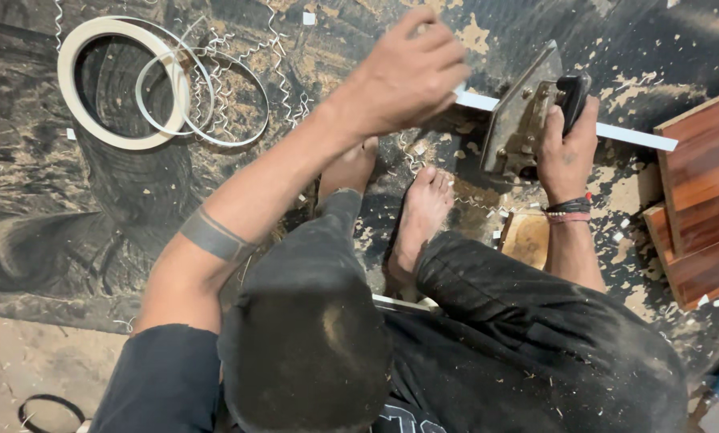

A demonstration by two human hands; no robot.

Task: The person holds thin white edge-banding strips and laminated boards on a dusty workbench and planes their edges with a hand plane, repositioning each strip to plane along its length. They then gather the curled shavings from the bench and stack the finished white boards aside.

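My right hand (566, 148) grips the black handle of a small metal trimmer tool (526, 112) that sits over a long white strip (634, 136) lying across the dark floor. My left hand (403, 74) is closed on the left part of the same white strip, just left of the tool. My bare feet (420, 212) rest on the floor below the strip, one near the tool, and my knees in dark trousers fill the lower view.
Coils of white edge banding (127, 80) lie at upper left with curly white shavings (283, 80) around them. Reddish wooden boards (700, 192) are stacked at the right edge. A small wooden block (526, 234) sits under my right wrist. Sawdust covers the floor.
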